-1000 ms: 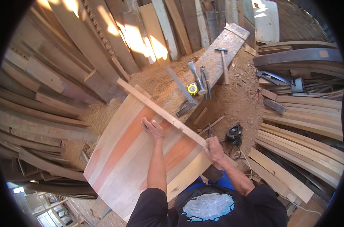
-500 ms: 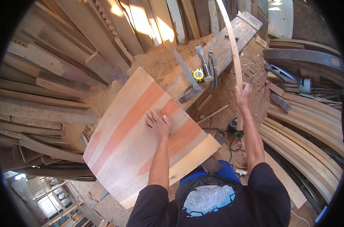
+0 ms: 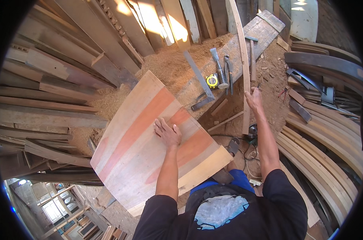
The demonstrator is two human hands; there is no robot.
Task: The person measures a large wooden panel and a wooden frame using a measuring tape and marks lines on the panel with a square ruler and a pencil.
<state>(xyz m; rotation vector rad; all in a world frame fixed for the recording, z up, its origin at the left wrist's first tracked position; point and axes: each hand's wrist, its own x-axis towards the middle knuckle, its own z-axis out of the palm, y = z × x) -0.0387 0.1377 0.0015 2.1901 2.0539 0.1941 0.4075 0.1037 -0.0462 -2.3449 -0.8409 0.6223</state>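
A large wooden panel (image 3: 137,160), pale with orange-red bands, lies slanted in front of me. My left hand (image 3: 168,134) rests flat on it with the fingers spread. My right hand (image 3: 255,99) is closed round the lower part of a long, thin, slightly curved wooden strip (image 3: 242,52), held apart from the panel on its right. A thin dark tip sticks out by the right thumb; what it belongs to is too small to tell. Beyond the panel lie a metal try square (image 3: 199,76), a yellow tape measure (image 3: 212,81), a chisel (image 3: 218,66) and pincers (image 3: 228,72).
A hammer (image 3: 252,60) lies on a worn plank (image 3: 265,30) at the back. Stacked curved boards (image 3: 317,160) stand on the right, more boards (image 3: 45,116) on the left. A dark power tool (image 3: 252,131) with a cord sits near my foot. Sawdust (image 3: 161,60) covers the ground.
My right hand has moved the wooden strip a little to the left, so the hammer behind it shows more fully. My left hand stays flat on the panel.
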